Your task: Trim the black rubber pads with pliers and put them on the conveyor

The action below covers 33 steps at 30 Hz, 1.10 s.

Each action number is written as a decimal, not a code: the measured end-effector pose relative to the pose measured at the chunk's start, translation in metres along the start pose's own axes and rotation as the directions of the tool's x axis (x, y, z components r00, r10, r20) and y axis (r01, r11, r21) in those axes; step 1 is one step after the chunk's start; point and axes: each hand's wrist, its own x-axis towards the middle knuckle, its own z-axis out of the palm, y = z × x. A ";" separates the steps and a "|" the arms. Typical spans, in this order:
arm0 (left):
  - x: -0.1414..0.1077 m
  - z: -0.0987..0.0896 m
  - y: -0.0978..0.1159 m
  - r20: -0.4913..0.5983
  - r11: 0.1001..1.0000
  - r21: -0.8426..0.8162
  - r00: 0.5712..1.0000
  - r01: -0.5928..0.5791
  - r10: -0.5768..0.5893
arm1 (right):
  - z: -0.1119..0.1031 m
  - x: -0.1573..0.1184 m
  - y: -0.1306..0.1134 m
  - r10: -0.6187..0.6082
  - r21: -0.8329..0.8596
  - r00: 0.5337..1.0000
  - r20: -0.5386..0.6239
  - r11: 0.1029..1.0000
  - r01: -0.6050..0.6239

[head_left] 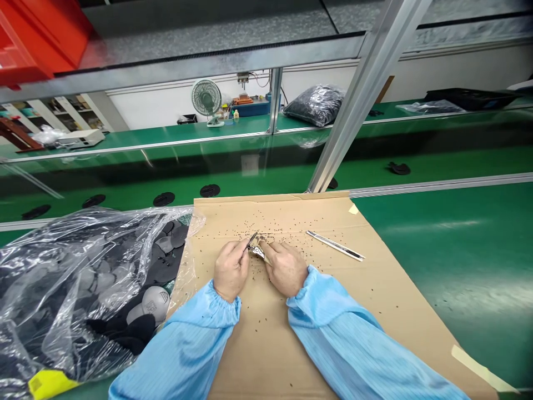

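Note:
My left hand (231, 269) is closed on a thin dark piece (251, 239), which I see nearly edge-on. My right hand (287, 268) has its fingers bent down close to the cardboard. Between the hands is a small pale piece (259, 253) with dark letter-like marks; the right fingers touch it, and its far end reaches the left fingertips. Just beyond the fingertips lies a small heap of tiny dark bits (262, 238), with many more scattered over the cardboard sheet (316, 328). A slim white-and-black pen-like tool (335, 245) lies right of my right hand.
A clear plastic bag (75, 278) of dark and grey cap-shaped pieces (155, 303) lies at left. Behind the cardboard, several black flat pieces (209, 190) rest on a green belt. A metal post (353, 105) rises at the back right. A fan (206, 99) stands farther back.

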 end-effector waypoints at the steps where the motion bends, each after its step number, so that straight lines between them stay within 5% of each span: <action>1: 0.000 0.000 0.000 0.002 1.000 0.009 1.000 -0.004 0.004 | 0.001 0.000 0.000 0.002 -0.007 1.000 0.001 1.000 -0.002; 19: -0.001 0.001 0.002 0.032 0.998 0.059 0.999 0.006 -0.008 | -0.010 -0.001 -0.007 0.057 -0.032 0.986 0.154 0.998 -0.053; 24: -0.001 0.002 0.001 -0.004 0.984 -0.079 0.987 0.159 -0.159 | -0.005 -0.001 -0.003 0.101 0.075 0.991 0.091 0.991 -0.108; 26: 0.000 0.005 -0.002 -0.006 0.913 -0.248 0.942 0.323 -0.335 | 0.000 -0.001 0.001 0.135 0.148 0.991 -0.026 0.980 -0.130; 29: 0.002 0.010 -0.008 0.097 0.645 -0.549 0.808 0.531 -0.581 | 0.007 -0.001 0.008 0.173 0.241 0.968 -0.182 0.962 -0.127; 33: 0.006 0.012 -0.010 0.197 0.405 -0.719 0.724 0.565 -0.661 | 0.012 0.001 0.011 0.181 0.314 0.950 -0.256 0.945 -0.095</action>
